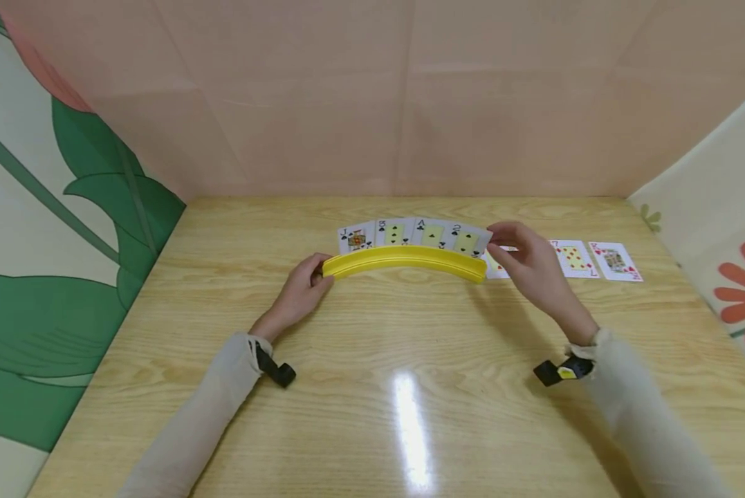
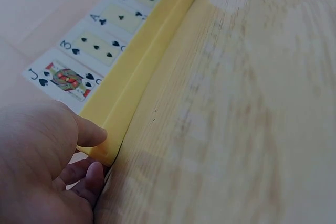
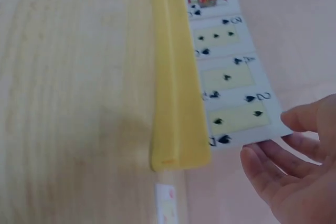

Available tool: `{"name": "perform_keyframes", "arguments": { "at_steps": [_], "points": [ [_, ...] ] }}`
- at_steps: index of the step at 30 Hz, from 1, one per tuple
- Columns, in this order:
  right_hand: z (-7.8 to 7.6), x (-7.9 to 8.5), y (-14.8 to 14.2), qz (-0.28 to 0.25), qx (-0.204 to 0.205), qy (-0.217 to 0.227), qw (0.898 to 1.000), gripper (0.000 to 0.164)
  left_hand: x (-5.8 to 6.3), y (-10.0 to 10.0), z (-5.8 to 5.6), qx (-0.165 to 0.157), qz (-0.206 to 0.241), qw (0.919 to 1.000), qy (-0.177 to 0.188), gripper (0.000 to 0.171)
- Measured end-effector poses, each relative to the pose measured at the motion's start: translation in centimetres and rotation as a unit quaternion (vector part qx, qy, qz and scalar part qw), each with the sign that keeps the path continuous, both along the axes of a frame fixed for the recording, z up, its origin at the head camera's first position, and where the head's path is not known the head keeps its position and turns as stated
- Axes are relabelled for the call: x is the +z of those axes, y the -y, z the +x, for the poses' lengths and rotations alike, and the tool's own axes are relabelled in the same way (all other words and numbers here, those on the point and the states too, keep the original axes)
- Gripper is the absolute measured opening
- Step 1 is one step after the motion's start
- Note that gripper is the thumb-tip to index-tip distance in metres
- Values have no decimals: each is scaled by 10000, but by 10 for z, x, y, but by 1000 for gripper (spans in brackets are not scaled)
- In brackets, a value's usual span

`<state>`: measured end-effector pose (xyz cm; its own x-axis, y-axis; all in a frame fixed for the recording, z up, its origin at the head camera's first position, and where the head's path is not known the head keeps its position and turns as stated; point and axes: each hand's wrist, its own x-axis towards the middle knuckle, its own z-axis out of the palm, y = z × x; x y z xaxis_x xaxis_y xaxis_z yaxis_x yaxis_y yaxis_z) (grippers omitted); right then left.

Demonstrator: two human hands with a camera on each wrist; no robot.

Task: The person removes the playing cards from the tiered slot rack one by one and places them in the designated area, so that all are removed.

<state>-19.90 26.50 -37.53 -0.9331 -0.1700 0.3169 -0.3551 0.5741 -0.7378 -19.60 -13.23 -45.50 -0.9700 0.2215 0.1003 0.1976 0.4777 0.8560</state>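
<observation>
A curved yellow playing card holder [image 1: 403, 256] stands on the table, with four cards upright in its slot. From left to right these are a jack of spades [image 2: 65, 80], a three of spades [image 2: 94, 47], an ace [image 3: 228, 77] and a two of spades [image 3: 239, 119]. My left hand [image 1: 299, 289] grips the holder's left end, thumb in front and fingers behind. At the other end, my right hand [image 1: 532, 268] pinches the outer top corner of the two of spades between thumb and fingers. The card's lower edge is hidden in the slot.
Face-up red cards lie in a row at the right: a seven of diamonds [image 1: 574, 259], a court card [image 1: 615, 261] and a card [image 1: 495, 266] partly covered by my right hand. The wooden table [image 1: 347, 387] meets a pink cloth backdrop [image 1: 403, 104] behind the holder.
</observation>
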Motion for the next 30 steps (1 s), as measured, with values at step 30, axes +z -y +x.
{"name": "perform_keyframes", "arguments": {
  "at_steps": [30],
  "points": [
    [0, -13, 5, -306, -733, -860, 9931, 19, -1, 2, -1, -53, 12, 9999, -120, 31]
  ]
}}
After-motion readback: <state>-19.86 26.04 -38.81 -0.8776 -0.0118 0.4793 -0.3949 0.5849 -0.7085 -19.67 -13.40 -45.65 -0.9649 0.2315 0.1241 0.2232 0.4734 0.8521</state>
